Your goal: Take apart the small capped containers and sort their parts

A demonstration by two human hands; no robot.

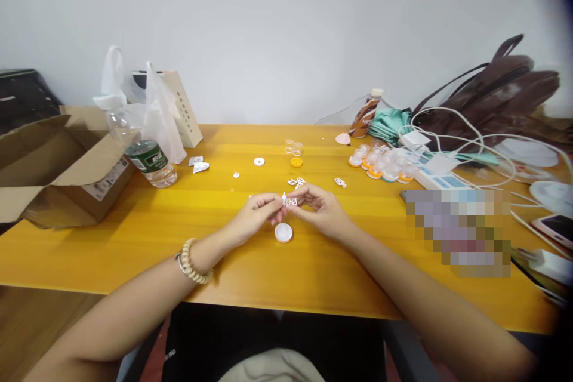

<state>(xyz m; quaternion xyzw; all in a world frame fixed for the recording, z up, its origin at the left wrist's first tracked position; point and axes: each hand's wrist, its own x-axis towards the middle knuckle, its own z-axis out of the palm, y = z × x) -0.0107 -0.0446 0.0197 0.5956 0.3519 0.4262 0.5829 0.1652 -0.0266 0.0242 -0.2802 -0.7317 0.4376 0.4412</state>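
Note:
Both hands meet over the middle of the table, pinching a small white piece with cut-out holes (pixel 291 202). My left hand (pixel 259 215) is closed on its left end, where a thin white part stands up. From the other side, the fingertips of my right hand (pixel 320 209) grip the piece. Just below them on the table lies a round white cap-like part (pixel 283 233). Behind my right fingers are more white cut-out pieces (pixel 299 182), and another one (pixel 340 182) lies further right. A yellow ring-like part (pixel 296 162) and a white disc with a hole (pixel 259 162) sit beyond.
At left stand an open cardboard box (pixel 85 191), a water bottle (pixel 152 161) and a white plastic bag (pixel 161 119). Several clear-and-orange capsules (pixel 380 161), a brown drink bottle (pixel 364 116), a power strip (pixel 436 176) with cables and a dark bag (pixel 496 95) occupy the right.

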